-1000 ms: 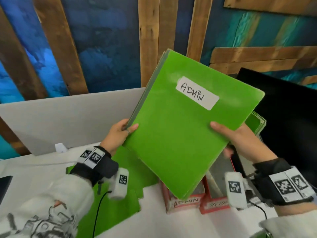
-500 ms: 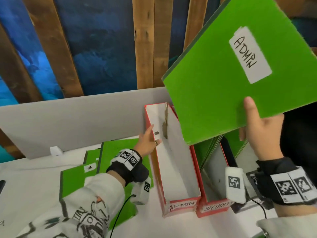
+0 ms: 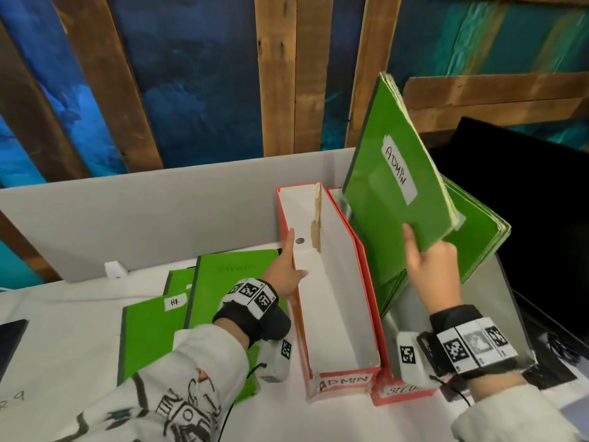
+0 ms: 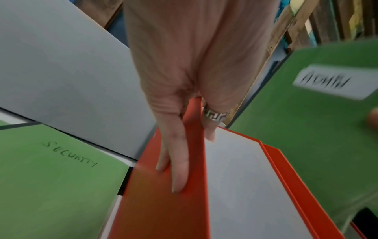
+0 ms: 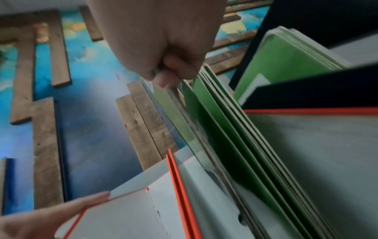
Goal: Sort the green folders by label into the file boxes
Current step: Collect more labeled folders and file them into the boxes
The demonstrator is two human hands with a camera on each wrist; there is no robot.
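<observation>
Green card, labelled ADMIN, is tilting above the file boxes: the ADMIN folder (image 3: pixel 395 199) is being held up by the right hand (image 3: pixel 430 269), whose fingers (image 5: pixel 174 71) are clamped on its lower edge, thumb lying on the front cover. It is hanging over the second red box, the one whose front label is half hidden behind the right wrist camera, where several other green folders (image 3: pixel 475 237) are already leaning. Just to the left, the ADMIN box (image 3: pixel 331 314) is standing with nothing visible inside it, its handwritten label facing the person.

The left hand (image 3: pixel 283 272) is steadying that box: its fingers (image 4: pixel 175 161) are lying straight along the outside of the orange left wall while the thumb is hooking over the rim, so the wall is being pinched lightly between them.

On the white surface (image 3: pixel 63 330) to the left, a folder marked SECURITY (image 4: pixel 57 177) and one marked HR (image 3: pixel 149 330) are waiting flat, with another partly under them.

Judging from this, the step in hand is filing the ADMIN folder into its matching box. The next move is likely calling for a shift leftward, turning the folder edge-down and in line with the narrow slot, then lowering it in, clear of the torn cardboard strip on the inner wall.
</observation>
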